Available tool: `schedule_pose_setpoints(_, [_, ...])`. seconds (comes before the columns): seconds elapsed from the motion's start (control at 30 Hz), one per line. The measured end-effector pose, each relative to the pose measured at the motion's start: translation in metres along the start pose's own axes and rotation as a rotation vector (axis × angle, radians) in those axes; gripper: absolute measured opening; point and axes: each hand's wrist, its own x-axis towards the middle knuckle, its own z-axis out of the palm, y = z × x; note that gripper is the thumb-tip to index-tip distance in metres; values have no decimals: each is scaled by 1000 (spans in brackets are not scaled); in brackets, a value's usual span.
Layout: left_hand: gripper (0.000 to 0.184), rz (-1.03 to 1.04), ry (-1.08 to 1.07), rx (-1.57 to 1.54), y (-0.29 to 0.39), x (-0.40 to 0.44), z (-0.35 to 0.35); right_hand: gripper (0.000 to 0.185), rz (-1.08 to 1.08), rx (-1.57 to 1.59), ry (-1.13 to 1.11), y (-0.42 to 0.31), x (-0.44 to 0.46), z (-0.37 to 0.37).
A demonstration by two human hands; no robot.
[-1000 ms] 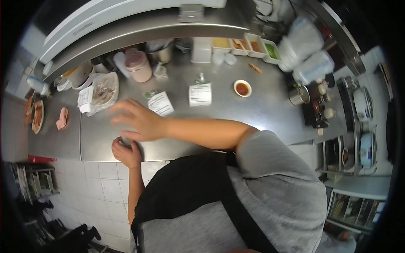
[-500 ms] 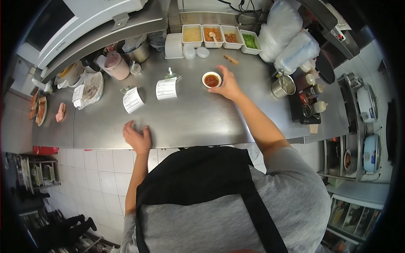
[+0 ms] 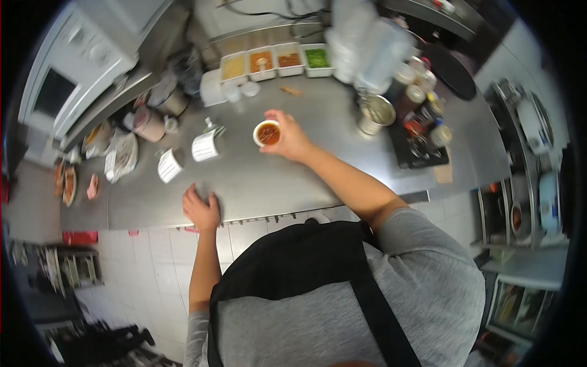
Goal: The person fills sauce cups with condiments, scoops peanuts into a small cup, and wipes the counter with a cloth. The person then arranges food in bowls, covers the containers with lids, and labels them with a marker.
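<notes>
A small white bowl (image 3: 258, 135) of reddish-brown sauce is held at its right side by my right hand (image 3: 288, 137), with the thumb and fingers curved around the rim. Over the front edge of the steel counter (image 3: 244, 186) lies my left hand (image 3: 201, 208), fingers apart and holding nothing. Two printed paper slips, a nearer one (image 3: 170, 166) and a farther one (image 3: 204, 147), stand curled to the left of the bowl. Bits of green show behind them.
White tubs of yellow, orange, brown and green (image 3: 317, 59) toppings line the back. A wooden clothespin (image 3: 291, 91) lies before them. To the right are a metal pot (image 3: 375, 116) and a black tray (image 3: 422, 160) with bottles. A bagged item (image 3: 123, 156) sits at left.
The view has turned, so the counter things appear farther left. My right hand has closed in on the sauce bowl and now grips it. My left hand stays near the counter edge.
</notes>
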Motion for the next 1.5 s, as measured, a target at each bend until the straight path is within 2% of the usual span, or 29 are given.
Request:
schedule_pose_setpoints(0.17, [61, -14, -3, 21, -5, -5, -1, 80, -60, -55, 11, -52, -63, -75])
schedule_pose_setpoints(0.27, [59, -44, -27, 17, -1, 0, 4, 83, 74, -120, 0, -84, -110, -130])
schedule_pose_setpoints(0.3, [58, -65, -42, 27, -4, -5, 2, 84, 51, -163, 21, -90, -127, -149])
schedule_pose_setpoints(0.4, [55, -49, 14, 71, -4, -19, 7, 82, 152, -185, 59, -98, -168, -201])
schedule_pose_setpoints(0.43, [49, -53, 29, 139, -3, -24, 12, 82, 191, -151, 65, -102, -181, -218])
schedule_pose_setpoints(0.63, [42, -87, 23, 239, 33, -49, 32, 82, 327, -154, 144, -89, -232, -321])
schedule_pose_setpoints(0.73, [42, -125, 30, 249, 64, -61, 47, 82, 354, -198, 153, -66, -242, -375])
schedule_pose_setpoints(0.87, [45, -264, -72, 272, 141, -76, 58, 80, 370, -265, 146, -19, -235, -449])
schedule_pose_setpoints(1.13, [49, -385, -171, 321, 291, -106, 88, 76, 228, -380, 202, 140, -171, -550])
schedule_pose_setpoints(1.23, [50, -379, -150, 348, 307, -111, 93, 78, 255, -492, 183, 192, -136, -565])
schedule_pose_setpoints(1.5, [50, -381, -144, 362, 310, -110, 89, 76, 237, -411, 249, 309, -73, -573])
